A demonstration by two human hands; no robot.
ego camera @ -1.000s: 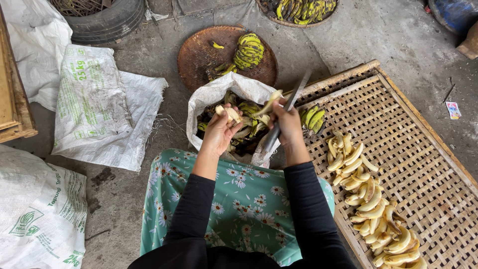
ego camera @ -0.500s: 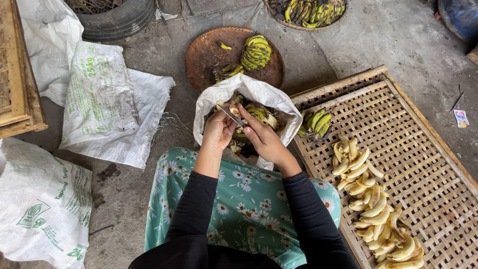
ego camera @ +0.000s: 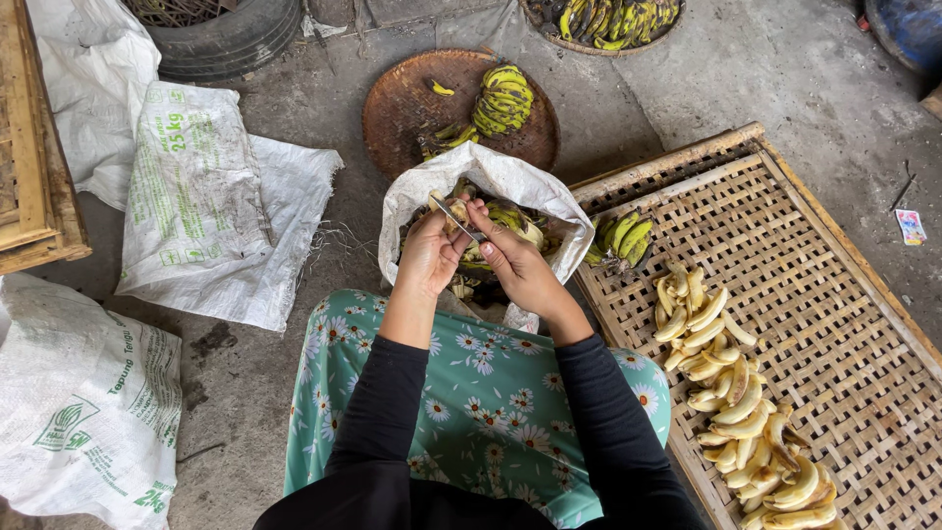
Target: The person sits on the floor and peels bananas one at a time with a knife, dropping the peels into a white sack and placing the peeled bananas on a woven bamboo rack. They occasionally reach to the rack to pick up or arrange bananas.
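While both hands work over the open white sack (ego camera: 491,182) of peels, the left hand (ego camera: 429,257) is closed around a banana (ego camera: 452,211). The right hand (ego camera: 517,267) pinches a knife (ego camera: 454,217) against it. Peeled bananas (ego camera: 731,393) lie on the woven bamboo tray (ego camera: 834,285) to the right.

Banana (ego camera: 453,218) in left hand (ego camera: 429,257) mostly covered by fingers; peeled or not cannot be told. Knife (ego camera: 457,220) handle hidden inside right hand (ego camera: 520,270), only thin blade seen. Bottom of white sack (ego camera: 491,186) hidden behind both hands. Tyre (ego camera: 231,34) and basket of bananas (ego camera: 608,20) cut off by top edge. Wooden frame (ego camera: 34,147) cut by left edge. Woven bamboo tray (ego camera: 814,285) and peeled bananas (ego camera: 731,393) cut at right and bottom edges. Small card (ego camera: 911,226) on floor too small to be read.
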